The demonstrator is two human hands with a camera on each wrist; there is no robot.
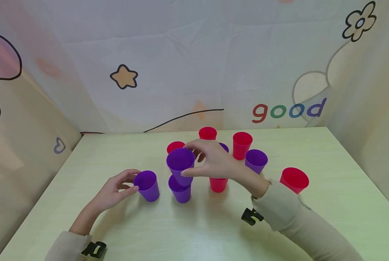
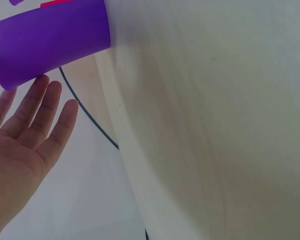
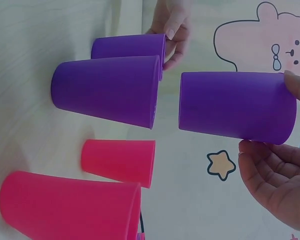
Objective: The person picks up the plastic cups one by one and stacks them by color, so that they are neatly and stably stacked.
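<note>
A purple cup (image 1: pixel 176 171) is held upright in the air by my right hand (image 1: pixel 212 159), thumb on the near side and fingers on the far side near the rim. Just below it a second purple cup (image 1: pixel 181 194) stands on the table; the right wrist view shows a small gap between this cup (image 3: pixel 107 92) and the raised cup (image 3: pixel 235 107). To the left, my left hand (image 1: pixel 114 190) holds another standing purple cup (image 1: pixel 151 191) by its upper edge, between thumb and fingers. In the left wrist view, fingertips (image 2: pixel 40 82) touch that cup's side.
A red cup (image 1: pixel 218 185) stands below my right hand, which partly hides a purple cup (image 1: pixel 224 147). Red cups (image 1: pixel 242 145) and another purple cup (image 1: pixel 256 161) stand behind and right. One red cup (image 1: pixel 294 180) sits beyond my right sleeve. A printed curtain (image 1: pixel 181 79) borders the table (image 1: pixel 188 232).
</note>
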